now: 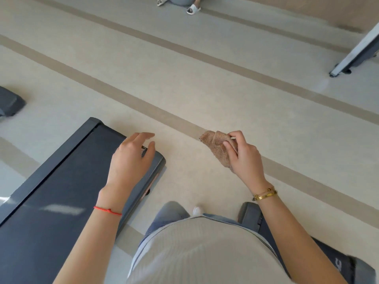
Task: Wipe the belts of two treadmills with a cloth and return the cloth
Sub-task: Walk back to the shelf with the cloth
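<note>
Treadmill (61,181) on the floor is the landmark: a dark machine whose long axis runs from the person's lower left up toward its rear end cap, which stops just beyond the left hand. Nearest the viewer, the person's torso stands just right of this treadmill, and a second dark machine (328,257) shows partly behind the right forearm. Left hand (131,158) hovers over the treadmill's end corner, fingers loose and spread, holding nothing. Right hand (244,158) is off to the right of the treadmill, over bare floor, pinching a folded brown cloth (215,144) between thumb and fingers. The two hands are apart. Cloth lies right of the belt (67,189), so wiping likely needs a leftward reach across.
</note>
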